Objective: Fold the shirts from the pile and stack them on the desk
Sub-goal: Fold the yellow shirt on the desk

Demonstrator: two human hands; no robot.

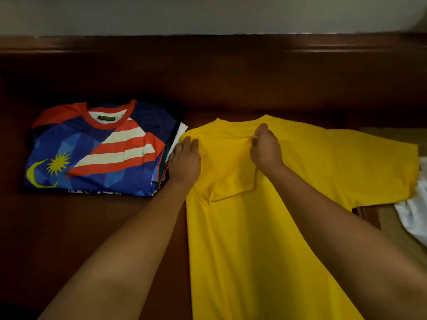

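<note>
A yellow T-shirt (265,227) lies flat, back side up, on the dark wooden desk (92,227). Its left sleeve is folded in over the body; the right sleeve spreads out toward the right. My left hand (184,158) presses with straight fingers on the folded left shoulder edge. My right hand (265,146) pinches the cloth of the folded sleeve just below the collar. To the left sits a stack of folded shirts (97,148), topped by a blue, red and white flag-patterned jersey with a yellow moon and star.
A white garment (413,209) lies at the right edge, partly under the yellow sleeve. A raised wooden ledge (208,47) runs along the back of the desk below a pale wall. A tan surface (392,227) shows at the right.
</note>
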